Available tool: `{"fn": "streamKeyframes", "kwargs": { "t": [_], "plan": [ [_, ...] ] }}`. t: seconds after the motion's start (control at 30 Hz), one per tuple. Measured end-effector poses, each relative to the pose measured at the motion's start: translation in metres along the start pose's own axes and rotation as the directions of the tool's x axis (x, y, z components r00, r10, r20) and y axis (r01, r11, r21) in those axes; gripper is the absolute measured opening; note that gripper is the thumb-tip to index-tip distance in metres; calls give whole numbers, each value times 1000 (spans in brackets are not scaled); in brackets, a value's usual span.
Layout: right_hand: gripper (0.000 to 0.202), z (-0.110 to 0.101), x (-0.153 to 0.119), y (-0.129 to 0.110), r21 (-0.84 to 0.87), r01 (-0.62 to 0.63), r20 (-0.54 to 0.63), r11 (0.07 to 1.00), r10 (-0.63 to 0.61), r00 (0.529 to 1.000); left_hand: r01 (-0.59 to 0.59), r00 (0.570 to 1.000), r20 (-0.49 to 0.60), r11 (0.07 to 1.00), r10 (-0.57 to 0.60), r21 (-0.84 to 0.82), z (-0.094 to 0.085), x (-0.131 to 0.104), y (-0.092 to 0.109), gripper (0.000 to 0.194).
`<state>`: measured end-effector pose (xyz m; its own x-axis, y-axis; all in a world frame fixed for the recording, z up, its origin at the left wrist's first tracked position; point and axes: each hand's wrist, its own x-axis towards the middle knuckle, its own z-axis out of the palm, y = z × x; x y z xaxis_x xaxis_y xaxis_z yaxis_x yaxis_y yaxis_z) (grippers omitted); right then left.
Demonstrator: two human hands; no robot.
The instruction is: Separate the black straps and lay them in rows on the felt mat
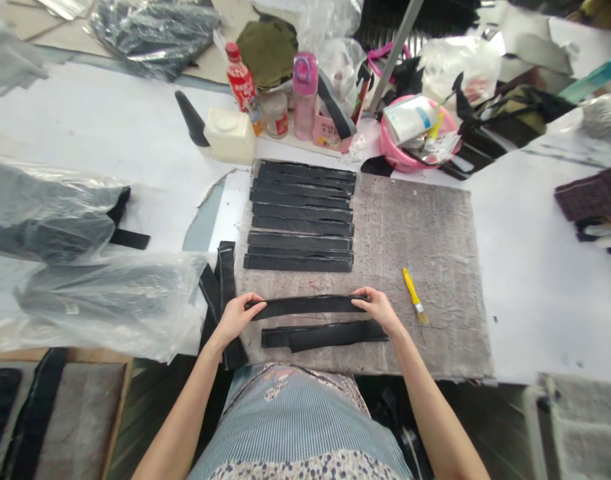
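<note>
Plastic wrapping: the clear plastic [120,300] lies at the left; I would steer the strip's end wide of it.
Crossed strips: these dark strips [227,267] overlap the left edge of the mat [425,220], close to my left hand [238,313], so a snag seems possible.
Left hand: thumb and fingers pinched together on the left end of the held strip.
Far rows: laid-out strips [300,217] lie roughly parallel, a useful guide for straightness.
Held strip: the black strip [310,305] spans both hands above the near part of the mat; I judge light, even tension best, without twisting.
Near strips: two loose strips [325,335] overlap just nearer; I would leave them undisturbed.
Right hand: the right hand [378,310] is closed in a pinch on the other end; level with its partner suits.
Brush: the yellow brush [411,293] lies right, clear of my fingers.
</note>
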<state>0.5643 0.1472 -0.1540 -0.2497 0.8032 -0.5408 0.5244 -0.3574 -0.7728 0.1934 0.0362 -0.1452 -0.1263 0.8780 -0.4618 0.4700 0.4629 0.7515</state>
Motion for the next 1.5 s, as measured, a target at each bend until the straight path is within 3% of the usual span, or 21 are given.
{"fn": "streamKeyframes", "kwargs": {
  "t": [0.23,0.47,0.63,0.7,0.8,0.93,1.0,1.07,1.2,1.37,1.5],
  "plan": [
    [37,28,27,-8,211,5,-166,978,31,986,-3,966,-258,996,25,86,-21,32,1,27],
    [46,34,37,-16,264,94,-309,960,-8,951,1,942,-334,992,41,124,-24,59,5,27],
    [45,38,46,-17,219,168,-381,961,-74,922,35,931,-365,999,-24,25,-20,66,9,28],
    [42,40,49,-18,133,179,-416,975,-110,903,40,927,-374,999,-24,34,-19,67,8,28],
    [36,43,50,-22,-146,105,-479,984,-163,863,54,922,-386,978,30,203,-18,68,9,26],
    [37,43,43,-30,-436,35,-503,899,-276,819,106,906,-408,877,108,468,-14,63,19,32],
    [38,37,35,-30,-488,33,-477,872,-298,827,166,897,-428,816,107,553,-11,59,25,40],
    [34,28,23,-28,-525,46,-408,850,-299,863,211,898,-432,775,87,596,-10,56,28,43],
    [18,16,-13,-25,-608,221,-96,763,-346,933,186,915,-392,770,91,611,-10,53,27,44],
    [26,31,-57,-19,-652,449,293,611,-342,893,166,919,-380,769,108,617,-12,54,26,43],
    [46,44,-73,-8,-690,479,344,542,-336,877,168,908,-404,783,114,599,-10,48,30,44]
  ]
}}
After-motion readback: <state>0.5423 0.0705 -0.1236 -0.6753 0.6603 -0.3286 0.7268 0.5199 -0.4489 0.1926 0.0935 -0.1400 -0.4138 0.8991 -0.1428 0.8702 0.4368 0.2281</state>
